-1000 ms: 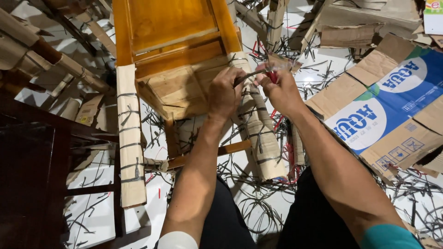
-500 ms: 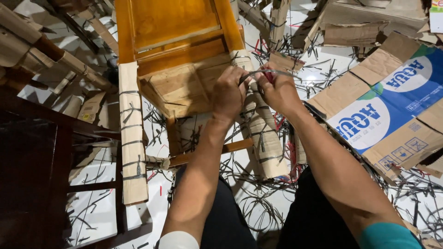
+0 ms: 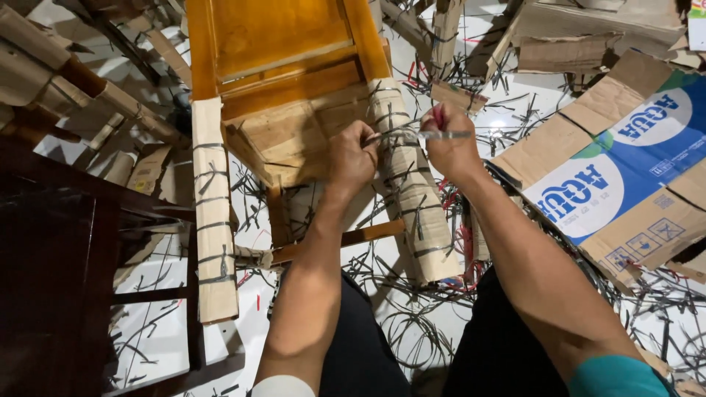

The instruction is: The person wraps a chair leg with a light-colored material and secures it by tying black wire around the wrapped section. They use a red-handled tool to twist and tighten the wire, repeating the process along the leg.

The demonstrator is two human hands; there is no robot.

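A varnished wooden chair [image 3: 279, 44] lies tipped over on the floor, its legs wrapped in cardboard bound with black straps. My left hand [image 3: 351, 156] pinches a strap on the right wrapped leg [image 3: 412, 198]. Just to its right, my right hand [image 3: 450, 143] is closed on a thin metal blade tool with a red handle [image 3: 441, 134], held across the same leg at the strap. The left wrapped leg [image 3: 212, 213] lies untouched. My knees are at the bottom of the view.
A dark wooden chair frame [image 3: 51, 257] stands at the left. Flattened cardboard boxes [image 3: 625, 169] lie at the right. More wrapped furniture pieces [image 3: 66, 73] are stacked at the top left. Cut black straps [image 3: 412, 331] litter the white floor.
Both hands have stayed on the right wrapped leg, sliding slightly down it. The blade tool now lies more level across the strap.
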